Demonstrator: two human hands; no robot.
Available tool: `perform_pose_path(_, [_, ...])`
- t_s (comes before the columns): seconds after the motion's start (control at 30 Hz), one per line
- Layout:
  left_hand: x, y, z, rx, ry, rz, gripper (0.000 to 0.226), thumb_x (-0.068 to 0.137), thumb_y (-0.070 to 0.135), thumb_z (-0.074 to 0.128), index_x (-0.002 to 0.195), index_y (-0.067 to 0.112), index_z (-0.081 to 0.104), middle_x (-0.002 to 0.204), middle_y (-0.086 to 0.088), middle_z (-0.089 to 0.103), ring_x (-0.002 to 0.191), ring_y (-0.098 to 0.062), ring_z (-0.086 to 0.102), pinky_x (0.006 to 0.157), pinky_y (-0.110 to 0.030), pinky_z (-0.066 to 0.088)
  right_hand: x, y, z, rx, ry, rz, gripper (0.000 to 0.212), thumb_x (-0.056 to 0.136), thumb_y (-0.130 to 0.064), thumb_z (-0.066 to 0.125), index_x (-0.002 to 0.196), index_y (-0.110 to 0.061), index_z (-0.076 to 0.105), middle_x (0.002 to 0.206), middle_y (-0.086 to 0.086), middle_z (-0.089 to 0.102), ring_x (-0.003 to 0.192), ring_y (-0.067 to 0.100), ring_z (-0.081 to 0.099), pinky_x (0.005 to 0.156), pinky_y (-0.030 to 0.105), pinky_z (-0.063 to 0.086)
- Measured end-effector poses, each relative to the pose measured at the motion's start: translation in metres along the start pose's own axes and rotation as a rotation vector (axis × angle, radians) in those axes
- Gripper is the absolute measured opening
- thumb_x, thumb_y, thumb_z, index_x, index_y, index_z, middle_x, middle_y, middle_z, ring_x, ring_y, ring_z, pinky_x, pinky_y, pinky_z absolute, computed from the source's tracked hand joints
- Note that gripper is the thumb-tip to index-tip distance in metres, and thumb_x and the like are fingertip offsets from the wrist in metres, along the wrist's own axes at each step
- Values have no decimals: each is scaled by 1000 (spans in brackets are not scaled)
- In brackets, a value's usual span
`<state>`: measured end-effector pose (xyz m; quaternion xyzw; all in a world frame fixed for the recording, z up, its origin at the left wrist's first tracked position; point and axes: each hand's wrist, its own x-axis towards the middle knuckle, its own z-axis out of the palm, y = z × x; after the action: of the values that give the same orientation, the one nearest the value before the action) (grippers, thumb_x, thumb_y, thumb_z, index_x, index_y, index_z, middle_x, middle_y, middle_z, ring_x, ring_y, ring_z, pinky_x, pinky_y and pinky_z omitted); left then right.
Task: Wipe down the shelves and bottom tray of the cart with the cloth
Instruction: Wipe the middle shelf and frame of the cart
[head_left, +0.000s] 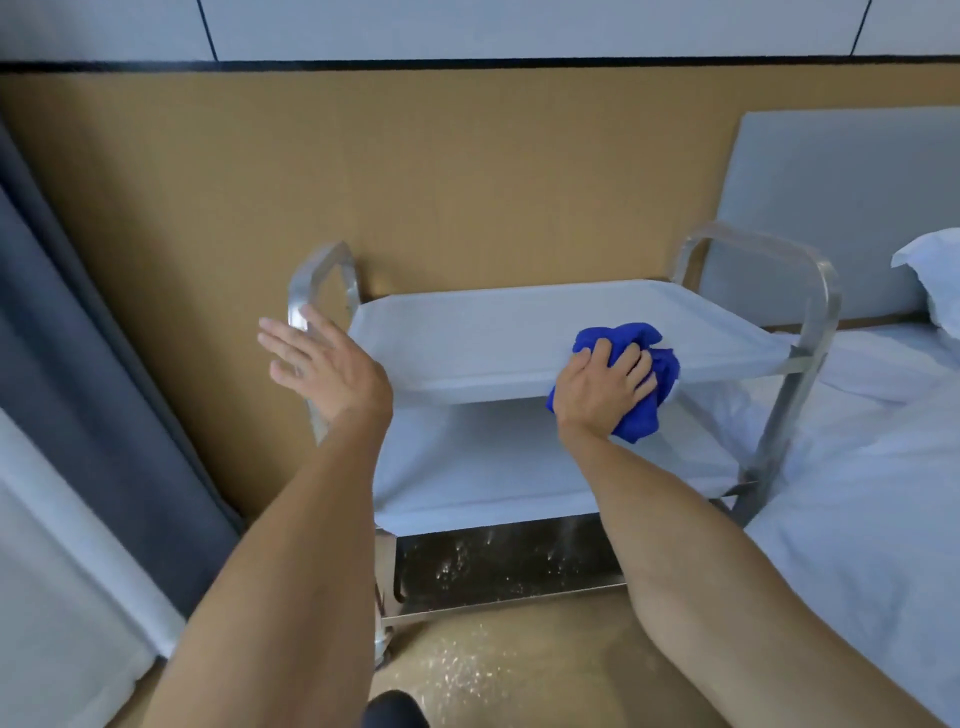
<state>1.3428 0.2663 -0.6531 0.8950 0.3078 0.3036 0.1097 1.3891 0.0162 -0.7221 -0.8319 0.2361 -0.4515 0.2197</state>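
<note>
Cloth, bright blue and bunched up, is sitting at the near right edge of the top shelf of the cart, partly hanging over the front lip. The right hand is pressing down on it, with the fingers curled into the folds and gripping it. The left hand is hovering just in front of the left handle, its fingers straight and slightly spread, holding nothing; whether it is touching the metal cannot be told.

The cart is standing against a tan wall, with a looped steel handle at each end. Below the top shelf a second pale shelf is showing, and under that the dark bottom tray is lying in a steel frame, speckled with light flecks. Similar flecks are scattered on the tan floor just in front of the cart.

A bed with white sheets is sitting right beside the cart on the right, with a white pillow at its head and a grey headboard behind it. A dark grey curtain is hanging on the left, and a white surface is lying below it at the picture's left edge. A dark rounded object at the bottom edge is too cut off to identify.
</note>
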Motion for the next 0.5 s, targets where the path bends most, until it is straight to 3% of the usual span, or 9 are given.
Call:
perform_pose_path(0.07, [6, -20, 0, -162, -63, 36, 85, 88, 2, 47, 156, 22, -1, 147, -25, 26, 119, -45, 46, 96, -49, 42, -32, -40, 4, 41, 21, -55, 25, 95, -24, 44, 97, -11, 64, 122, 20, 60, 121, 41, 50, 107, 56, 32])
perform_pose_path(0.13, [5, -37, 0, -328, -50, 89, 79, 87, -3, 40, 155, 20, 7, 129, -16, 42, 92, -40, 55, 79, -46, 48, -71, -77, 6, 106, -21, -155, 28, 96, -25, 44, 107, -11, 66, 126, 22, 58, 124, 43, 49, 109, 57, 29])
perform_pose_path(0.17, [6, -44, -2, -390, -23, 83, 66, 89, -2, 38, 150, 13, 18, 122, -14, 50, 88, -39, 57, 74, -45, 47, -90, -94, 7, 133, -33, -189, 31, 97, -26, 44, 114, -11, 65, 130, 24, 57, 126, 44, 48, 110, 58, 28])
perform_pose_path(0.23, [10, -55, -5, -479, -14, 51, 27, 95, 4, 37, 120, 8, 43, 99, -12, 61, 80, -35, 58, 65, -40, 40, -126, -124, 5, 198, -90, -268, 42, 97, -33, 44, 127, -10, 62, 137, 27, 52, 132, 45, 43, 113, 59, 23])
perform_pose_path(0.27, [11, -59, -4, -515, -21, 55, 13, 97, 9, 38, 106, 10, 45, 88, -10, 62, 75, -33, 58, 62, -38, 39, -144, -136, 4, 220, -136, -350, 48, 96, -37, 44, 134, -10, 58, 141, 28, 49, 135, 45, 40, 115, 59, 20])
perform_pose_path(0.33, [10, -66, -6, -596, -53, 51, 9, 98, 19, 37, 97, 16, 45, 77, -6, 61, 70, -31, 58, 63, -39, 46, -174, -157, 0, 213, -218, -586, 58, 95, -42, 43, 146, -14, 46, 149, 26, 41, 141, 43, 34, 118, 57, 17])
perform_pose_path(0.43, [8, -75, -9, -601, -154, 9, 17, 99, 28, 35, 101, 21, 51, 82, -4, 63, 74, -30, 59, 68, -38, 48, -194, -172, -1, 177, -276, -733, 56, 99, -36, 39, 153, -20, 33, 155, 20, 36, 145, 37, 32, 121, 53, 18])
perform_pose_path(0.5, [9, -81, -8, -463, -221, 36, 25, 102, 31, 31, 108, 19, 53, 91, -8, 64, 80, -30, 58, 71, -38, 45, -187, -168, 0, 171, -288, -759, 50, 102, -30, 30, 151, -21, 36, 151, 19, 41, 141, 36, 38, 119, 52, 25])
